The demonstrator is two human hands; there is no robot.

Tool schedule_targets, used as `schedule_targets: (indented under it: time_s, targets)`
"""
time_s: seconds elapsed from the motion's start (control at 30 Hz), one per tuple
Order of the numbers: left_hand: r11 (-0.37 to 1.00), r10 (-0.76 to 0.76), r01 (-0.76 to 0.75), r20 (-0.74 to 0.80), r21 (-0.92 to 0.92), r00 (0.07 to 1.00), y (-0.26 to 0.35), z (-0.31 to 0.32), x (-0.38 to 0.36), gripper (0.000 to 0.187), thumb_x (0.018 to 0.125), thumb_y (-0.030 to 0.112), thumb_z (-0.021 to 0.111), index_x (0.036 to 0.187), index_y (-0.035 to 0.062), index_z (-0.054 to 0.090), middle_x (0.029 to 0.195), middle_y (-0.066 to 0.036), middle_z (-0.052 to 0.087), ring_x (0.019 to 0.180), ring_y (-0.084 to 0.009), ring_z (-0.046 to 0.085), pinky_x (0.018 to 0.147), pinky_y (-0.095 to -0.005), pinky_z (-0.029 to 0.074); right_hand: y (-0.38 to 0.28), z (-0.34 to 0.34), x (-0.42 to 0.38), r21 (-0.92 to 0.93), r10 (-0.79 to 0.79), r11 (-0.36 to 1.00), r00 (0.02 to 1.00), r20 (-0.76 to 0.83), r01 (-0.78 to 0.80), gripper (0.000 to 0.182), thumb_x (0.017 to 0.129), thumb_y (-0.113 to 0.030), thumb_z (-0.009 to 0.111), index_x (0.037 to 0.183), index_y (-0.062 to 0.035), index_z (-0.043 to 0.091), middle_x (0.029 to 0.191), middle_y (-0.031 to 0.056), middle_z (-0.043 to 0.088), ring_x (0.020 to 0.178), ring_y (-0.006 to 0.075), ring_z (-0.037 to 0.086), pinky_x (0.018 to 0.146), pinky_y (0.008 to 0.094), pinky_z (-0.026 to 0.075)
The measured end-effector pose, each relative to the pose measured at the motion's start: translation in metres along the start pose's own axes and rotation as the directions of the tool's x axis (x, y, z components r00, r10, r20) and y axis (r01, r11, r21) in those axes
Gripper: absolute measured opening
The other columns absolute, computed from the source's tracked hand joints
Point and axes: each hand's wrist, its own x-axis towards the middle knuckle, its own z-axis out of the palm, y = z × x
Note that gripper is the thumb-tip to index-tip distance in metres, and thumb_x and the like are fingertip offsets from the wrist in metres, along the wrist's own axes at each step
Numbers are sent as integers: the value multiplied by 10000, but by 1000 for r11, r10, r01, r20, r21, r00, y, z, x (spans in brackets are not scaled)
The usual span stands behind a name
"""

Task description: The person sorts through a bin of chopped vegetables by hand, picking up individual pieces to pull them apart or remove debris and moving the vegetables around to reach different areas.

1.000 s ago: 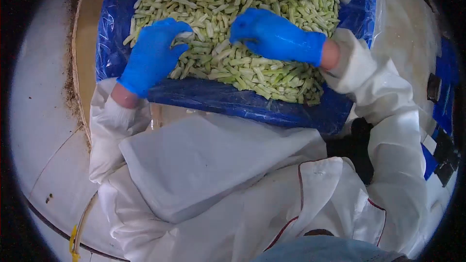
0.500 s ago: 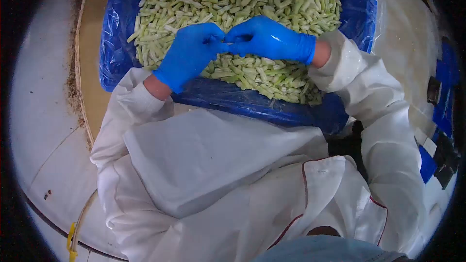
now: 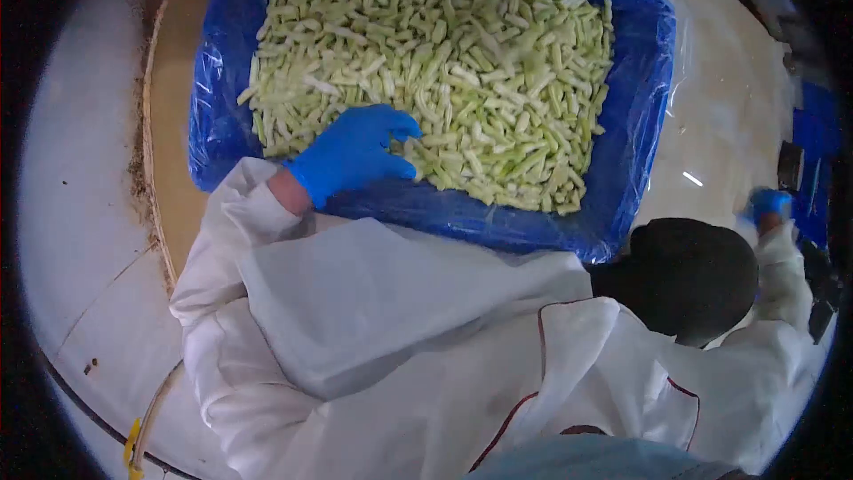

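Observation:
Many pale green cut vegetable pieces fill a crate lined with blue plastic. My left hand, in a blue glove, rests at the near left part of the pieces. Its thumb and fingers are apart, with a gap between them over the pile, and nothing shows in its grasp. Far out to the right, beyond the crate, my right hand is in a blue glove too. It is small and blurred near the edge of the view, so its fingers and anything in them cannot be made out.
The crate stands on a pale tabletop. Blue and dark objects lie at the far right edge. A dark rounded thing shows below the right side of the crate. On the left is a tan board edge.
My hands have parted. My right hand has swung far right, out of the crate, and my left hand has dropped slightly and opened. The crate appears shifted a little in view.

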Motion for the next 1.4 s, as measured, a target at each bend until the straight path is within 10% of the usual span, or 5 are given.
schedule_targets:
  time_s: [0.13, 0.23, 0.63, 1.13, 1.4]
  targets:
    - [851, 120, -56, -91, 523, 989, -12, -8, 27, 374, 678, 235, 726, 998, 78, 613, 994, -93, 573, 959, -288, 548, 804, -370, 452, 99, -1, 9, -283, 80, 937, 913, -400, -206, 171, 821, -190, 608, 835, -21, 603, 675, 50, 595, 509, 136, 600, 483, 329, 469]
    - [626, 187, -116, -4, 771, 982, -2, -12, 77, 518, 721, 318, 690, 1183, 140, 537, 1224, -92, 485, 1152, -316, 440, 943, -443, 371, 24, 42, 41, -737, -614, 608, 764, -199, 296, 188, 782, -105, 573, 949, -30, 616, 752, 164, 612, 685, 219, 640, 611, 349, 479]
    - [521, -234, 270, -170, 810, 957, -70, -84, 56, 714, 799, 495, 562, 1410, 317, 237, 1476, -99, 206, 1346, -333, 210, 1039, -560, 231, -258, 205, 78, -738, -923, -112, 206, 325, 665, 186, 740, -145, 551, 905, -85, 612, 714, 131, 609, 647, 302, 619, 539, 399, 493]
    - [668, 529, -173, -299, 724, 794, 21, -36, 30, 288, 776, 234, 631, 997, 51, 608, 913, -135, 622, 825, -294, 606, 700, -408, 485, -303, 293, 126, -598, -943, 117, 277, 182, 793, 218, 816, -191, 563, 984, -64, 621, 903, 153, 602, 821, 299, 589, 724, 388, 462]
    - [897, 69, -95, 76, 432, 995, 54, 25, 13, 289, 808, 171, 544, 1092, 210, 574, 764, -156, 589, 669, -341, 590, 575, -463, 453, -286, 287, 40, 98, -750, 602, 519, 409, 793, 370, 885, -382, 535, 951, -30, 630, 829, 171, 632, 731, 236, 605, 696, 369, 470]
